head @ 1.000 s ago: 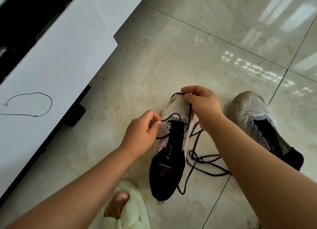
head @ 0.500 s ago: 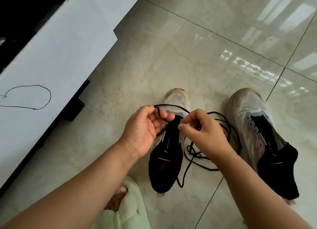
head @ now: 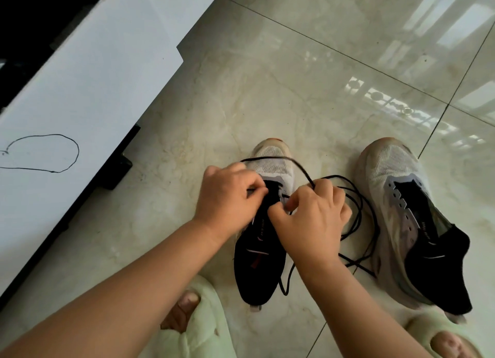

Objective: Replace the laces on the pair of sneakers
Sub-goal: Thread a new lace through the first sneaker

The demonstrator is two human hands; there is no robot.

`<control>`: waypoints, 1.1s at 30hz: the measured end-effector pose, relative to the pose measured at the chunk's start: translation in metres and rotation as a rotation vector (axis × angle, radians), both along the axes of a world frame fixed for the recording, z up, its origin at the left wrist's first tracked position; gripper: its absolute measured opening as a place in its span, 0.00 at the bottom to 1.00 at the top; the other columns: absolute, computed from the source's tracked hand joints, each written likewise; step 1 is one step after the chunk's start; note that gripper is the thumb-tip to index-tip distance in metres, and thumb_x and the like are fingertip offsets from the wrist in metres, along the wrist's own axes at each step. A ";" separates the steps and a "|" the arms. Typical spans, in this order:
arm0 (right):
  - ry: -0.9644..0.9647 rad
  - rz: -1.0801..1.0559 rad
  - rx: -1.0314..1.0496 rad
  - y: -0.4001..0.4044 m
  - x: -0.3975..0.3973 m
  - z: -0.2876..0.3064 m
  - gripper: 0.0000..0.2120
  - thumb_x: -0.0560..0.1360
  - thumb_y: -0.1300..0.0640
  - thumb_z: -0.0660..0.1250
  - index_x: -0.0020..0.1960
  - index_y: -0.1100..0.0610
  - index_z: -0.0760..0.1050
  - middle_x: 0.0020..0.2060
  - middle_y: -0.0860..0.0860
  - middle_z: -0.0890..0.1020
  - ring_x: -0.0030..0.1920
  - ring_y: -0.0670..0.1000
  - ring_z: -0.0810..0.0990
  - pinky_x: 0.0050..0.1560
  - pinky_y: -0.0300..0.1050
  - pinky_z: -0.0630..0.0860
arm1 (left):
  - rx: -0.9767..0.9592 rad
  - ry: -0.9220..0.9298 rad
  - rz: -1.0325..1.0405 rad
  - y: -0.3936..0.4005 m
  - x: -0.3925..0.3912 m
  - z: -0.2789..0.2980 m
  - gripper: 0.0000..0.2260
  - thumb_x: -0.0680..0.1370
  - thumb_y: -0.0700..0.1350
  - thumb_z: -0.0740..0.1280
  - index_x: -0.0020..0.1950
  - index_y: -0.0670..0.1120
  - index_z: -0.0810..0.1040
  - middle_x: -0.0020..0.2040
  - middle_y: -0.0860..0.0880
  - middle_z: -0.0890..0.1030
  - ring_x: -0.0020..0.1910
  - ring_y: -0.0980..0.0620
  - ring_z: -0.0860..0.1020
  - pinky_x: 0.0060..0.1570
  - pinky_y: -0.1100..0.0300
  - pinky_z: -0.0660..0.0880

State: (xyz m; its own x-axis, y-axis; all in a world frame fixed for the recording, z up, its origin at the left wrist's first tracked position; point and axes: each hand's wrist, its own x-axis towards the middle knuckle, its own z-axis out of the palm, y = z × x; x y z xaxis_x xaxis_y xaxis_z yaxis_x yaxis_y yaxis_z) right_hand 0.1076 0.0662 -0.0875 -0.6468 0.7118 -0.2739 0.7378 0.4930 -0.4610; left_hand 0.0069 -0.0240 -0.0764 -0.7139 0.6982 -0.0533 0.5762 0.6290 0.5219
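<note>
Left hand [head: 227,197]: curled fingers pinched the black lace [head: 359,215] at the left sneaker's [head: 270,165] eyelets.
Right hand [head: 313,215]: gripped the same lace — loops trailed rightward.
Sneakers: two, side by side on the floor [head: 294,90]; right sneaker [head: 401,197] unlaced.
Edges: white board [head: 93,90] left — open tile beyond toes.
Slippers: two, nearest the camera.

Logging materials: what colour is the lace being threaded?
Black lace; head view, the only one.

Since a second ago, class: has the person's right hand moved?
Yes. The right hand has drawn back from the toe of the laced white mesh sneaker toward its black tongue, nearer the person.
</note>
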 end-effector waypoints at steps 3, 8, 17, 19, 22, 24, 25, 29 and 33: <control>0.042 -0.041 0.000 0.000 0.002 0.000 0.07 0.67 0.53 0.67 0.34 0.55 0.72 0.48 0.45 0.66 0.55 0.50 0.61 0.60 0.45 0.52 | -0.077 0.124 0.209 -0.025 -0.015 -0.003 0.06 0.68 0.41 0.68 0.32 0.47 0.73 0.31 0.53 0.74 0.29 0.49 0.71 0.40 0.55 0.67; 0.085 -0.056 -0.139 -0.001 0.000 0.001 0.09 0.68 0.53 0.65 0.33 0.52 0.67 0.39 0.44 0.70 0.39 0.48 0.70 0.39 0.42 0.67 | -0.410 0.107 0.306 -0.057 -0.030 -0.012 0.04 0.66 0.44 0.69 0.35 0.48 0.75 0.37 0.52 0.72 0.43 0.45 0.74 0.44 0.56 0.60; 0.116 -0.118 -0.234 -0.001 0.002 0.000 0.09 0.70 0.52 0.65 0.34 0.51 0.66 0.28 0.44 0.74 0.32 0.46 0.73 0.31 0.41 0.68 | -0.110 0.050 -0.194 0.006 0.004 0.005 0.12 0.69 0.46 0.63 0.46 0.51 0.84 0.45 0.54 0.80 0.50 0.48 0.76 0.57 0.52 0.58; 0.149 -0.133 -0.238 -0.001 0.003 -0.002 0.10 0.69 0.53 0.66 0.33 0.52 0.67 0.26 0.44 0.74 0.30 0.45 0.72 0.27 0.37 0.65 | -0.177 0.027 -0.199 0.012 0.001 0.005 0.09 0.71 0.47 0.65 0.46 0.53 0.84 0.45 0.55 0.79 0.51 0.49 0.75 0.56 0.55 0.54; 0.207 -0.159 -0.270 -0.003 0.005 -0.003 0.11 0.69 0.53 0.67 0.32 0.51 0.68 0.24 0.44 0.73 0.31 0.43 0.73 0.25 0.34 0.66 | -0.204 0.021 -0.232 0.013 -0.005 0.002 0.06 0.71 0.52 0.70 0.46 0.55 0.84 0.45 0.55 0.76 0.52 0.51 0.72 0.56 0.56 0.53; 0.240 -0.180 -0.297 -0.003 0.005 -0.003 0.11 0.69 0.54 0.68 0.31 0.52 0.68 0.24 0.44 0.73 0.33 0.40 0.73 0.28 0.32 0.68 | -0.191 0.048 -0.241 0.014 -0.004 0.001 0.04 0.70 0.51 0.72 0.42 0.53 0.83 0.41 0.54 0.77 0.49 0.49 0.73 0.52 0.56 0.55; 0.247 -0.187 -0.300 -0.003 0.006 -0.003 0.11 0.69 0.54 0.68 0.31 0.52 0.68 0.24 0.45 0.73 0.32 0.40 0.73 0.28 0.32 0.68 | -0.172 0.067 -0.215 0.014 -0.001 0.000 0.03 0.69 0.49 0.73 0.39 0.51 0.83 0.39 0.53 0.77 0.46 0.48 0.75 0.51 0.56 0.56; 0.259 -0.195 -0.306 0.001 0.011 -0.001 0.12 0.69 0.57 0.67 0.31 0.54 0.67 0.23 0.46 0.72 0.28 0.43 0.71 0.24 0.34 0.67 | -0.124 0.161 0.074 0.001 -0.006 -0.003 0.07 0.68 0.44 0.70 0.33 0.49 0.74 0.34 0.54 0.76 0.38 0.48 0.74 0.43 0.58 0.54; 0.297 -0.214 -0.357 -0.001 0.016 0.002 0.12 0.70 0.59 0.67 0.31 0.56 0.67 0.23 0.46 0.71 0.26 0.41 0.69 0.23 0.34 0.66 | -0.275 0.147 0.240 -0.019 -0.021 -0.001 0.10 0.68 0.46 0.65 0.30 0.49 0.66 0.30 0.54 0.70 0.37 0.48 0.70 0.41 0.59 0.50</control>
